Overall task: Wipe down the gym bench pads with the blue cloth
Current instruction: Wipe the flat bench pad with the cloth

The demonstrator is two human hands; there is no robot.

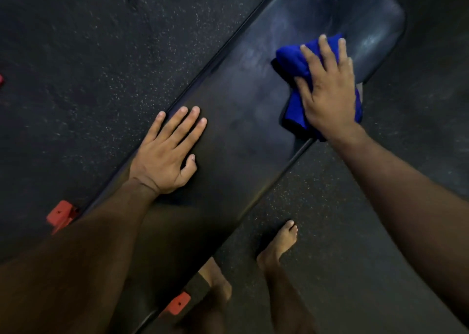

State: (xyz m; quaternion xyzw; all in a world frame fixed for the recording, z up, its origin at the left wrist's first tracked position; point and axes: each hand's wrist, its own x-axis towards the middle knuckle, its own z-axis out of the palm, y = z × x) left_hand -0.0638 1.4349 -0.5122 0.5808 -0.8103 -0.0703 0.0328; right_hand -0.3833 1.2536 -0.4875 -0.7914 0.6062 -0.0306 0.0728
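A long black gym bench pad (238,120) runs diagonally from lower left to upper right, with a second rounded pad (363,11) beyond it at the top right. The bunched blue cloth (291,61) lies near the gap between the two pads. My right hand (327,89) presses flat on the cloth with fingers spread and nearly straight. My left hand (167,153) rests flat on the long pad near its left edge, fingers straight, holding nothing.
Dark speckled rubber floor (96,44) surrounds the bench. Red frame feet show at the lower left (61,215) and bottom centre (179,304). My bare right foot (281,242) stands on the floor right of the bench, and my other foot (215,280) is partly hidden under it.
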